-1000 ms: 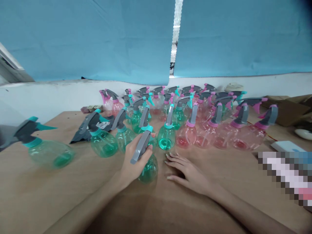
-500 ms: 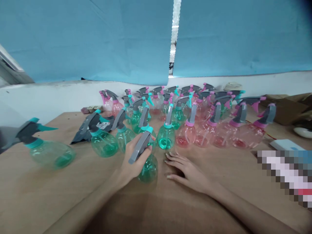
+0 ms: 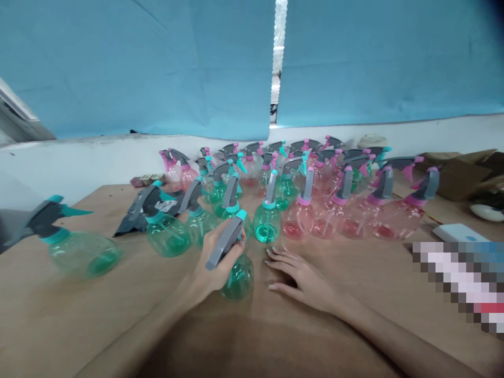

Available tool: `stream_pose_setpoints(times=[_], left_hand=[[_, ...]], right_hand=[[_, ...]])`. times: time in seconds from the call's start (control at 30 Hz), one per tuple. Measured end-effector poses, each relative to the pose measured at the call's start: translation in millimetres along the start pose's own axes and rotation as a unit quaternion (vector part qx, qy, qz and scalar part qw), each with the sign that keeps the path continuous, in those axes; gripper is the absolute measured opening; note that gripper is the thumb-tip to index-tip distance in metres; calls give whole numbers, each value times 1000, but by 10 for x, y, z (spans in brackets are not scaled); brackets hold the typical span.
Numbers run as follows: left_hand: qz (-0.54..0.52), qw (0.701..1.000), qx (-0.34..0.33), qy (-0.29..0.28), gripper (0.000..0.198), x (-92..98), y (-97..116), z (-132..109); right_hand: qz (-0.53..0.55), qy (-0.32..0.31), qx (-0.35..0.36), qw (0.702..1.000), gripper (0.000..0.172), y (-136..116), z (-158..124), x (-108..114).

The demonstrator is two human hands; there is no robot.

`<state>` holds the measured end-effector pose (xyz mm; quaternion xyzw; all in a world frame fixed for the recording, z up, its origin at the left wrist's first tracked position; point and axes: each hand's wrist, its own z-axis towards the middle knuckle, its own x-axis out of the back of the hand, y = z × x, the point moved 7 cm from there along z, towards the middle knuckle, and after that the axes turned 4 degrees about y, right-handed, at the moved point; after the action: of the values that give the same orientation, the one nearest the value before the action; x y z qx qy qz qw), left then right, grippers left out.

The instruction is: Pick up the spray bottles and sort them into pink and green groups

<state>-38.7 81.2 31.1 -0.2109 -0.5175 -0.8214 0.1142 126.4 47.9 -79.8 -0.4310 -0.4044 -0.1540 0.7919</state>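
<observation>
Held bottle [image 3: 238, 278] partly behind left hand [image 3: 214, 274]

1. Two blue cloth panels [image 3: 137, 63] hang at the back, a narrow bright gap [image 3: 277, 58] between them.
2. A white wall [image 3: 59, 163] shows below the cloth.
3. A dark plastic bag [image 3: 129, 223] lies on the brown surface [image 3: 79, 315], left of centre.
4. Brown cardboard [image 3: 449, 181] stands at the far right, a white rounded object [image 3: 488, 212] near it.
5. A flat white box [image 3: 459, 232] lies closer.
</observation>
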Motion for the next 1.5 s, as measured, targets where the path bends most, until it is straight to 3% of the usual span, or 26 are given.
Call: stream_pose_setpoints(times=[0.5,1.1,1.27,1.5], left_hand=[[38,999,18,31,29,-9,13,-36],[-46,998,26,27,26,-54,-52,-42],[-49,998,23,27,30,-8,-2,-58],[-22,998,47,20,30,238,-99,-215]], right_hand=[[1,9,-1,1000,53,-3,-8,2],[-26,3,3,1000,52,-40,-10,5],[-4,-3,-21,1000,59,-239,49,67],[18,29,-9,999,65,-825,352,101]])
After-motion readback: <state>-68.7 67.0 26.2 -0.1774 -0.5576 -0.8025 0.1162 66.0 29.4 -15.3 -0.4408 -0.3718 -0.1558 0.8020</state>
